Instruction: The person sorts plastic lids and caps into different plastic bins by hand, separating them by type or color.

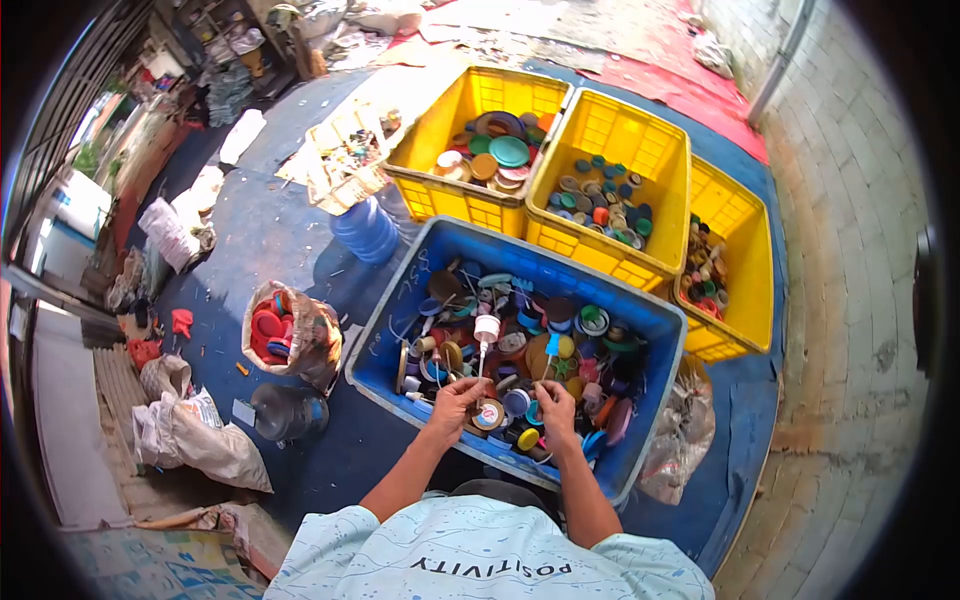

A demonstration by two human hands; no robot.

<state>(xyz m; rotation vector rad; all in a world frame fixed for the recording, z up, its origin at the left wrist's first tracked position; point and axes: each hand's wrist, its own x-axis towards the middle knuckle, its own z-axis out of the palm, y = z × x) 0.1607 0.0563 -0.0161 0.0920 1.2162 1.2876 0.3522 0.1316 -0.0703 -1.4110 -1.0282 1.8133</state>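
Note:
My left hand (460, 403) is closed on a pump top (486, 330), whose pale pink and white head points up on a thin stem. Beside it, my right hand (555, 408) pinches a thin piece with a light blue tip (552, 345). Both hands are over the near part of a large blue crate (400, 300). Many mixed plastic caps and lids fill the crate, among them a round brown lid with a label (488, 415) just below my hands and a yellow cap (528, 439).
Three yellow crates (455, 200) holding sorted caps stand behind the blue crate. A sack of red lids (270, 335), a clear jug (288, 412) and a blue water bottle (365, 232) are on the left. A plastic bag (680, 440) lies at the right; beyond is a block wall (850, 300).

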